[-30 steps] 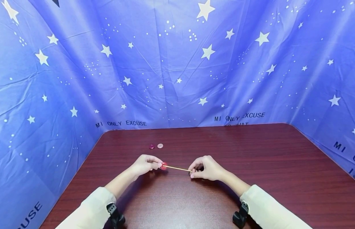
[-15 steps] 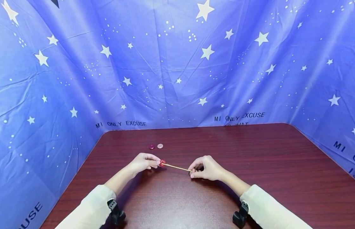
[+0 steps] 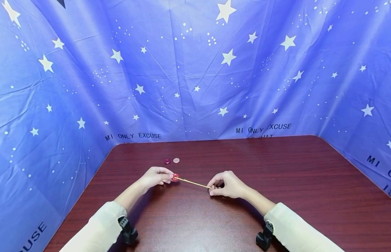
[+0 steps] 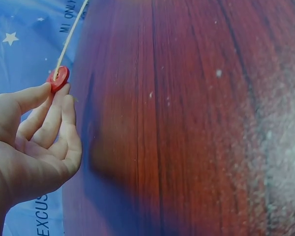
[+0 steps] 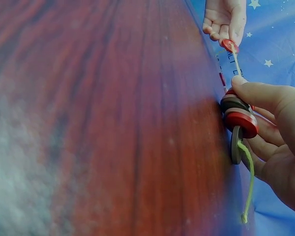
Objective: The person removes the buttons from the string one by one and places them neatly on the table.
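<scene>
Between thumb and fingertips, my left hand (image 3: 155,177) pinches a red button (image 4: 60,78). A yellow string (image 3: 193,183) passes through the button and runs taut to my right hand (image 3: 231,185). In the right wrist view, the right hand's thumb and fingers grip a stack of threaded buttons (image 5: 241,122), red, pinkish and dark ones. A loose string tail (image 5: 250,182) hangs below the dark lowest button. Fingers hide part of the stack. Both hands are held just above the table, apart from each other.
Two loose buttons, one dark magenta (image 3: 167,161) and one pale pink (image 3: 176,160), lie on the brown wooden table (image 3: 277,164) beyond the left hand. A blue star-patterned curtain (image 3: 195,70) stands behind the table and along its sides.
My left hand has moved a little left and away from me with the red button. The visible string between the hands has grown slightly longer. The right hand has stayed in place.
</scene>
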`<state>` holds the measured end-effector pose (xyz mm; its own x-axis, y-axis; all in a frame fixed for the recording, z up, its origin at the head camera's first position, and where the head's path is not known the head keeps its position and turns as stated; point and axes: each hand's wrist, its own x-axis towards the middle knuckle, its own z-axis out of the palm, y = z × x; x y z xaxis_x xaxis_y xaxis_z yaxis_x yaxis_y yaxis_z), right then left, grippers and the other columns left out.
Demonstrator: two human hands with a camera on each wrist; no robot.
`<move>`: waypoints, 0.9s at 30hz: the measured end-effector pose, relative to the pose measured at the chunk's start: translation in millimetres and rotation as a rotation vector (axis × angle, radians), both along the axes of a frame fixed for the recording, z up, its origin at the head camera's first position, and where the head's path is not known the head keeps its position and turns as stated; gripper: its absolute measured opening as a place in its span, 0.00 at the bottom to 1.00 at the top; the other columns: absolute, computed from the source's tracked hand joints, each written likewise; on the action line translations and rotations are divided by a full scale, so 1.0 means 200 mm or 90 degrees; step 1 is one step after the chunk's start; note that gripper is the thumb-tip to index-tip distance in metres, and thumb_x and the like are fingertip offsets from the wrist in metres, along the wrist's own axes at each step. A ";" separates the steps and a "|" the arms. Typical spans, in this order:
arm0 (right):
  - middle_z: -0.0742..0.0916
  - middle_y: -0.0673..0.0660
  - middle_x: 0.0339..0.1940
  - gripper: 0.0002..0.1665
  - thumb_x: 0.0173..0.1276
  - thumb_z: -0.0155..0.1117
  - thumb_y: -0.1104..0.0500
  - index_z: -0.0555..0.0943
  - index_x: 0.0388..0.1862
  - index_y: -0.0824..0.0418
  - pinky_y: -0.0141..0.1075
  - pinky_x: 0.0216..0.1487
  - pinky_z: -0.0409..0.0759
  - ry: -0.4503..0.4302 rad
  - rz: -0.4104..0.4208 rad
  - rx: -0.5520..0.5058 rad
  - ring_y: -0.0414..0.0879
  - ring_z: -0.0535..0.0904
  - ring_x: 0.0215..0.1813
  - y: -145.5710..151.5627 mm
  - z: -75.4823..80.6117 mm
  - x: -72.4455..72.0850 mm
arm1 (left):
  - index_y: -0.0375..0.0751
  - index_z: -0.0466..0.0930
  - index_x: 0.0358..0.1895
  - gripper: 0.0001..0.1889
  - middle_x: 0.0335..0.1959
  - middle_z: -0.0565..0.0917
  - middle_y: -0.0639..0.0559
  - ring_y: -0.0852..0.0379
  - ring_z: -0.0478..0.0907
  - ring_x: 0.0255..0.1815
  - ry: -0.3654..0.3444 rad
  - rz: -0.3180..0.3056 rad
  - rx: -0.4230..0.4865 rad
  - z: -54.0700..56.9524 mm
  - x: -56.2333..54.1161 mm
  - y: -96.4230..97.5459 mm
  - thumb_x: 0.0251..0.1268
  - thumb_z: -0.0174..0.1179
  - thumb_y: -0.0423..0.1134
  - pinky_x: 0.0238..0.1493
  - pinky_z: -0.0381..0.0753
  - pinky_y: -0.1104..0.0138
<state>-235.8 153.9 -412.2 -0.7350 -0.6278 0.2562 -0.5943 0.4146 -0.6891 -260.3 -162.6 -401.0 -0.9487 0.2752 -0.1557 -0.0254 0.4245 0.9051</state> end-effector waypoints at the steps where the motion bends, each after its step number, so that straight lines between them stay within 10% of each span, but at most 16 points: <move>1: 0.86 0.50 0.23 0.06 0.56 0.73 0.61 0.86 0.33 0.60 0.28 0.30 0.80 0.002 0.000 0.001 0.30 0.78 0.27 0.00 0.00 0.00 | 0.30 0.81 0.48 0.16 0.35 0.90 0.49 0.63 0.84 0.33 0.000 0.000 -0.001 0.00 0.00 0.00 0.62 0.62 0.38 0.34 0.78 0.70; 27: 0.86 0.51 0.23 0.07 0.56 0.73 0.61 0.87 0.33 0.60 0.27 0.30 0.80 0.010 0.006 -0.009 0.30 0.77 0.27 -0.01 -0.01 0.00 | 0.25 0.80 0.49 0.16 0.35 0.89 0.48 0.65 0.84 0.32 0.004 0.048 0.019 0.00 -0.07 -0.12 0.63 0.60 0.35 0.34 0.80 0.73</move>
<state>-236.6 152.7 -414.7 -0.7246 -0.6316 0.2758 -0.6089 0.3992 -0.6855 -274.4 -186.4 -400.3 -0.9679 0.2074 -0.1422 -0.0503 0.3946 0.9175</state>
